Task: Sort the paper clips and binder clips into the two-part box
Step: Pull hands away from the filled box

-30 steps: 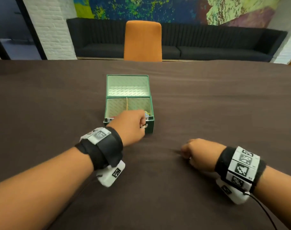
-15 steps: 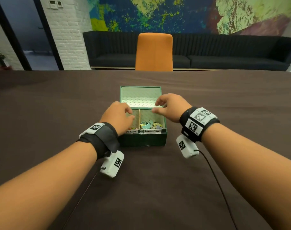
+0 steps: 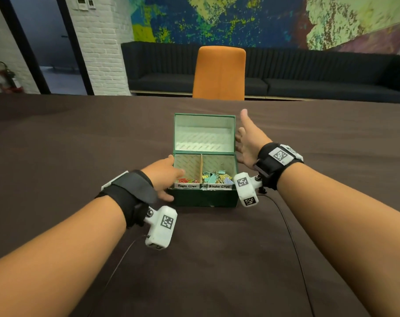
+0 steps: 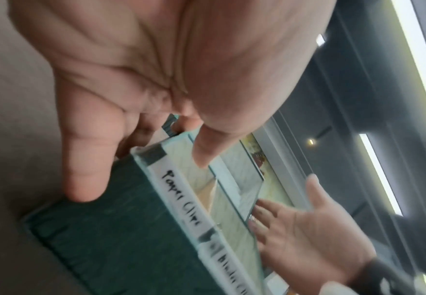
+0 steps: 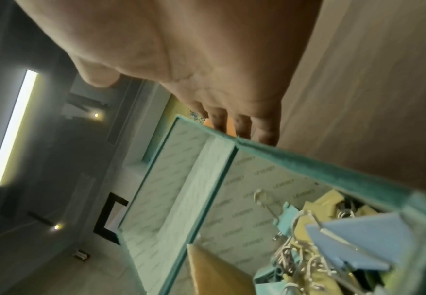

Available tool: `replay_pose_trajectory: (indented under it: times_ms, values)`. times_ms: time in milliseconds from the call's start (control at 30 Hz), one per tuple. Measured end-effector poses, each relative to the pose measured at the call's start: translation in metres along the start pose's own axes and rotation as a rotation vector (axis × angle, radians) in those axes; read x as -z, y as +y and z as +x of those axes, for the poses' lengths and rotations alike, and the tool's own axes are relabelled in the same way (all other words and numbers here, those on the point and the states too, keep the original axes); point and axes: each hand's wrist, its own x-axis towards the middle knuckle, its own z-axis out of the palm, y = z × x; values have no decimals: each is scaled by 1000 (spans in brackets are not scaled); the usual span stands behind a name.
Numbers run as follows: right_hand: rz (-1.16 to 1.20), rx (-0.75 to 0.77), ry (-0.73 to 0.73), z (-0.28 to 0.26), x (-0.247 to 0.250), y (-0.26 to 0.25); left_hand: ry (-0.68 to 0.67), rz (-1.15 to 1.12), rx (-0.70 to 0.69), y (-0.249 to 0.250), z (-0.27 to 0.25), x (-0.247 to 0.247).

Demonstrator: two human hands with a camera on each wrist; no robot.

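I read a dark green box (image 3: 203, 199) with pale lining (image 3: 203, 136) printed in slanted rows, a tan divider (image 3: 201, 167), red and orange paper clips (image 3: 187, 180), and mint, yellow and blue binder clips (image 3: 216, 177). The tablecloth (image 3: 80, 145) is dark brown, the chair (image 3: 219, 74) orange.

Paper clips (image 3: 187, 180) left, binder clips (image 3: 217, 178) right (inside box (image 3: 203, 199))

Fingers (image 3: 239, 136) of right hand (image 3: 249, 143) partly behind box lid (image 3: 203, 131)
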Motion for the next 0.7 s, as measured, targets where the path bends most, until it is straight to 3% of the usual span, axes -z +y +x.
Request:
replay_pose_trajectory:
  times_ms: [100,200,367,467,533,600,700]
  values:
    - [28,43,60,-14,9,-5,-56,-353,129,6,-9,6]
    - [-11,79,106,-33,17,-2,-95,-538,174,3,-19,11]
    - [-231,147,211,-55,21,10,108,-600,69,7,-23,19]
    - [-621,232,197,-64,17,22,72,-376,-15,18,-32,14]
    - [-809,221,118,-69,11,31,50,-17,-97,21,-36,10]
    - [-969,214,73,-71,4,36,114,354,-187,21,-34,8]
    - [-1140,260,112,-65,-4,46,146,474,-258,20,-30,11]
